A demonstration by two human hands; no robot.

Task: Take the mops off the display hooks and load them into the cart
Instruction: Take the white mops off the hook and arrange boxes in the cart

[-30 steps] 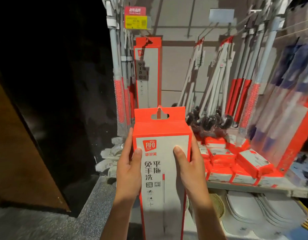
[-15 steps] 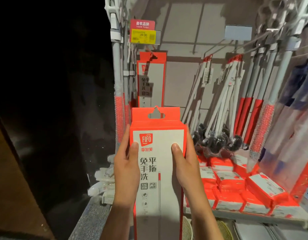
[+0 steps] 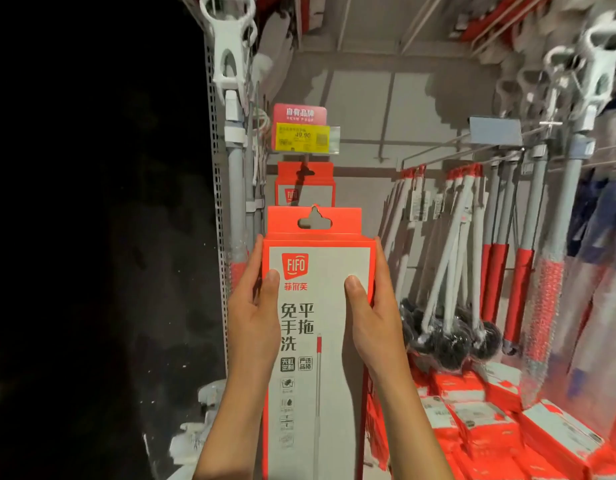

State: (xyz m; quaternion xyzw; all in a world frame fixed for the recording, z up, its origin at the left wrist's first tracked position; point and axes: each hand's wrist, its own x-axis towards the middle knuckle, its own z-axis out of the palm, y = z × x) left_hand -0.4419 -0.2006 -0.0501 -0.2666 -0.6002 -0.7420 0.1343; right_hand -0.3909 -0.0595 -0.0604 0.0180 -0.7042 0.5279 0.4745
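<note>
Tall red-and-white mop box held upright, centre of view, clear of the hook. Left hand gripping its left edge, thumb flat on the printed front, fingers wrapped behind. Right hand gripping the right edge the same way, thumb on the front.

Just above and behind the grip: a second matching box hanging on its display hook, with a red and yellow price tag at the hook's outer end.

Right of the grip: a cluster of hanging white-handled brushes with dark heads, then grey and red mop poles on hooks.

Below and right of the grip: a shelf stacked with small red and white boxes, contents unseen.

Left of the grip: more grey poles against a perforated upright, then darkness. Far right edge blurred, possibly wrapped mops.
</note>
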